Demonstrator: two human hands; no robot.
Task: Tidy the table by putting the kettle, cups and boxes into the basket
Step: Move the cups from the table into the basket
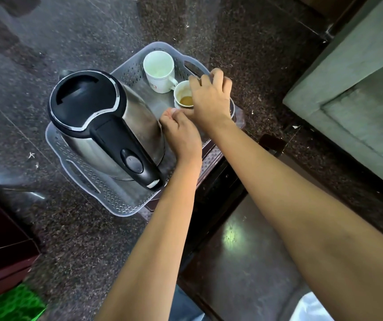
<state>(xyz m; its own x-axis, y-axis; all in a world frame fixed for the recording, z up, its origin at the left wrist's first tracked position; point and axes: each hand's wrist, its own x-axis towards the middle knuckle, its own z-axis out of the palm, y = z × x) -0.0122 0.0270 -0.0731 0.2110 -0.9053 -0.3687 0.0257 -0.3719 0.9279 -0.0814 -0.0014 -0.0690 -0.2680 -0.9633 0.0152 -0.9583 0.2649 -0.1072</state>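
The basket [107,200] holds the kettle [97,112] at its near end and the mug [159,69] and cup [184,96] at its far end. The right hand [209,100] covers the cup's right side with its fingers [217,76] curled down. What they hold cannot be determined. The left hand [182,137] is beside the kettle, fingertips bunched at the cup's base. Its grip cannot be determined.
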